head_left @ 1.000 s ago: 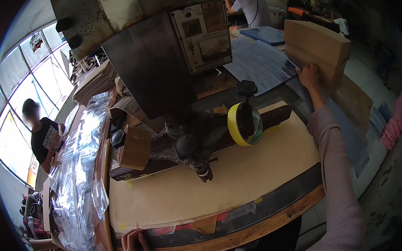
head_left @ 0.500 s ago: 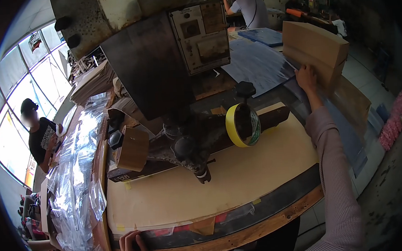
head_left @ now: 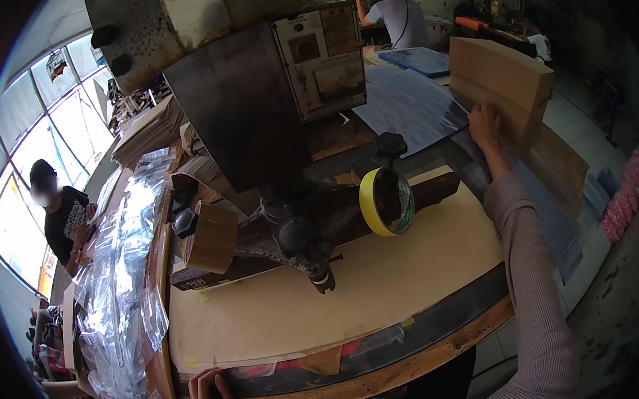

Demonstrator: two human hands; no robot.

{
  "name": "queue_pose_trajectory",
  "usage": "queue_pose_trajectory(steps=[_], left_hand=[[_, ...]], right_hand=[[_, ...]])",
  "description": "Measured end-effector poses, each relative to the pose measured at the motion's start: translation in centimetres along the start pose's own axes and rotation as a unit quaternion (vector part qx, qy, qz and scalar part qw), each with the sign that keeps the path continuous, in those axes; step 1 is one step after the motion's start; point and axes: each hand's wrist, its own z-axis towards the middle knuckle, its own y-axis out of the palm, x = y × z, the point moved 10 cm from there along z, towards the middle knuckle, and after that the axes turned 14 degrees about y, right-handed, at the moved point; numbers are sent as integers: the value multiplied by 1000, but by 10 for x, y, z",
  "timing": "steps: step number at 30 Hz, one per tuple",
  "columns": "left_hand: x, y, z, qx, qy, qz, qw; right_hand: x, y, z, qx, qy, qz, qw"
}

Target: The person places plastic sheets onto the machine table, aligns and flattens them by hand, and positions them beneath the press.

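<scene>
My left hand (head_left: 213, 396) rests at the front edge of the bench (head_left: 389, 377), its fingers curled over the wooden rim. At the right, my right hand (head_left: 485, 125) reaches out beside a brown cardboard box (head_left: 501, 79) and over the edge of clear plastic sheets (head_left: 412, 106); its fingertips are partly hidden. Between the hands lies a tan board (head_left: 341, 308) under a dark metal machine head (head_left: 292, 234). A roll of yellow tape (head_left: 387, 201) hangs on the machine's right side.
A machine control panel (head_left: 320, 60) stands overhead. Shiny plastic strips (head_left: 121, 299) cover the left table. One person (head_left: 64, 215) stands at the left, another (head_left: 400, 15) sits at the back. A pink bundle (head_left: 626, 194) is at the far right.
The view has shifted slightly. The person at the left has lowered their head and arms a little. Both of my hands have stayed nearly still.
</scene>
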Motion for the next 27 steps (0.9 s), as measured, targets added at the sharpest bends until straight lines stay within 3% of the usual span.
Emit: queue_pose_trajectory(steps=[7,10,16,21,27], left_hand=[[2,0,1,-8,-13,1,1000],[2,-1,2,-12,-15,8,1000],[-4,2,-2,-26,-34,11,999],[0,2,0,-19,-4,12,1000],[-7,3,-4,-30,-43,5,999]], right_hand=[[17,29,22,-83,75,51,992],[4,26,23,-128,92,-31,987],[-9,25,15,-30,121,42,991],[-17,21,19,22,105,-14,994],[-30,10,11,38,53,-73,995]])
